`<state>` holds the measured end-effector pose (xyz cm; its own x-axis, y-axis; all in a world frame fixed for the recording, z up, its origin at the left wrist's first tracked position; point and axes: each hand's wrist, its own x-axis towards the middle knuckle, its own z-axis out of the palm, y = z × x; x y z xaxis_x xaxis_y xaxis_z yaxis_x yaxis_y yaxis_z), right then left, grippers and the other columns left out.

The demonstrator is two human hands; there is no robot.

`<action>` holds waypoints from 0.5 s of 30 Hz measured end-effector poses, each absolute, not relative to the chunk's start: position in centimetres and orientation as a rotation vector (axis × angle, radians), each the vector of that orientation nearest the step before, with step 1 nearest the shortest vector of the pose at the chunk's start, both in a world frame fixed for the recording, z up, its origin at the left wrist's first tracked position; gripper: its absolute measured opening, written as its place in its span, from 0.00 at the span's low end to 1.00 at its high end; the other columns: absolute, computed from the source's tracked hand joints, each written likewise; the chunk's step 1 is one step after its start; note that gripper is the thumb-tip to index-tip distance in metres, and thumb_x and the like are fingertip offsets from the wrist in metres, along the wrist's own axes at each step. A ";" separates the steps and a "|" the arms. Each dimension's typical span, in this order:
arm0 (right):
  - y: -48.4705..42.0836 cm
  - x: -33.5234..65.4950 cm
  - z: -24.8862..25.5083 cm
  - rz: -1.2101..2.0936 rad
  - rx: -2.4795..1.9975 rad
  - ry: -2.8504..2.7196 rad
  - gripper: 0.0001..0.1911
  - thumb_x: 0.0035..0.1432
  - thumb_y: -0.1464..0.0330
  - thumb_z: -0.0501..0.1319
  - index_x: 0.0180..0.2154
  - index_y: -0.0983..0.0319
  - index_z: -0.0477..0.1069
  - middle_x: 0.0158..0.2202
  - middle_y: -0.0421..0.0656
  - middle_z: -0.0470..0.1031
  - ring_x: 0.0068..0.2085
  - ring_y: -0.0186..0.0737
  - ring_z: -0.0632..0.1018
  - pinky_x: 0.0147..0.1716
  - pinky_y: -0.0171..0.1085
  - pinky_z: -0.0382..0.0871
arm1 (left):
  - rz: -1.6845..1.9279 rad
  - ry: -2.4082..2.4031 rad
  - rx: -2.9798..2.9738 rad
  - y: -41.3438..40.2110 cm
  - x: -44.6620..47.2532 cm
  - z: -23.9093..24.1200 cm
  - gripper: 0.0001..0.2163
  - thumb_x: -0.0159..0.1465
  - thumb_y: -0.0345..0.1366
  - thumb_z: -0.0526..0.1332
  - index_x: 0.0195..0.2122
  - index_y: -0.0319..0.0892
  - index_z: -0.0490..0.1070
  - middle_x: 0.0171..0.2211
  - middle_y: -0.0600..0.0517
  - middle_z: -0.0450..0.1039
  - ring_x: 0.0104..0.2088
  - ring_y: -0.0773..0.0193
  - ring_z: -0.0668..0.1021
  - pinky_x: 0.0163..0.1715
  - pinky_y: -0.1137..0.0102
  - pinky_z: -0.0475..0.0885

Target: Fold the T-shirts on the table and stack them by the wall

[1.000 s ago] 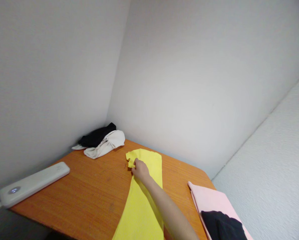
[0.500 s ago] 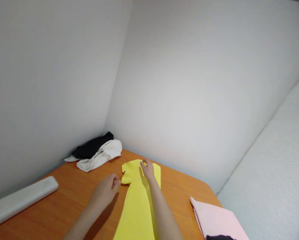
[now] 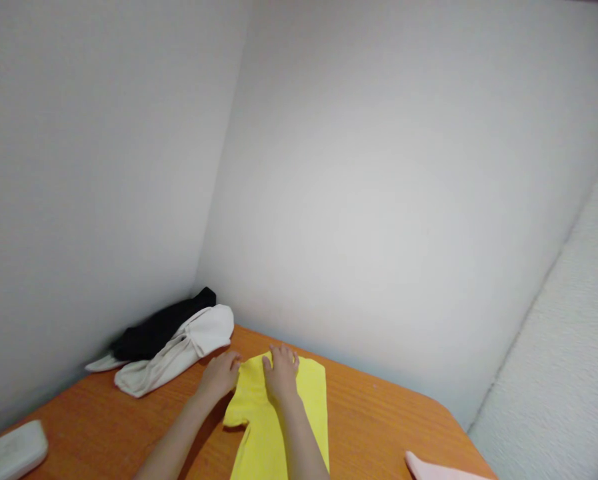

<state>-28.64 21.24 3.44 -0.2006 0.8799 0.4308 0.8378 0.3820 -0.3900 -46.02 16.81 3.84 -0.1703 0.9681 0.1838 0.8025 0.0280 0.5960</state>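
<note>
A yellow short-sleeved shirt (image 3: 311,407) lies on the wooden table, its lower part cut off by the bottom of the view. My left hand (image 3: 221,376) is at the shirt's upper left edge, thumb and fingers closed on the fabric by the sleeve. Flat across the top of the shirt, near the neckline, rests my right hand (image 3: 281,375) with its fingers spread. My right forearm covers part of the shirt's middle.
Behind my left hand, a white garment (image 3: 179,353) and a black garment (image 3: 161,327) lie bunched by the wall. A white rounded device (image 3: 13,450) sits at the left. Pink cloth (image 3: 436,470) shows at the lower right of the orange-brown table (image 3: 379,427).
My left hand has moved up to the shirt's shoulder edge and closed on it. My right hand has flattened near the neckline. The view has tilted upward.
</note>
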 end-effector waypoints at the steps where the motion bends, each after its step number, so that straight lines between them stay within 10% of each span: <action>1: 21.2 -28.4 4.0 0.109 -1.499 -2.060 0.19 0.60 0.65 0.58 0.53 0.59 0.71 0.53 0.49 0.71 0.58 0.52 0.66 0.60 0.51 0.47 | 0.872 2.021 1.812 17.4 -46.0 3.6 0.15 0.63 0.30 0.50 0.46 0.40 0.73 0.50 0.43 0.76 0.51 0.57 0.76 0.52 0.66 0.65; 10: 20.7 -23.6 10.0 0.531 -1.448 -2.460 0.12 0.41 0.72 0.70 0.31 0.52 0.77 0.38 0.35 0.75 0.45 0.40 0.73 0.50 0.40 0.56 | 0.907 1.742 1.837 19.0 -46.4 2.4 0.14 0.54 0.28 0.55 0.36 0.43 0.78 0.40 0.49 0.81 0.44 0.59 0.79 0.44 0.71 0.68; 15: 21.1 -22.9 9.6 0.564 -1.452 -2.450 0.22 0.35 0.75 0.72 0.35 0.51 0.77 0.39 0.34 0.77 0.46 0.42 0.73 0.45 0.38 0.59 | 0.880 1.685 1.811 18.4 -46.6 2.4 0.11 0.49 0.31 0.60 0.33 0.42 0.78 0.37 0.49 0.80 0.43 0.54 0.78 0.43 0.67 0.70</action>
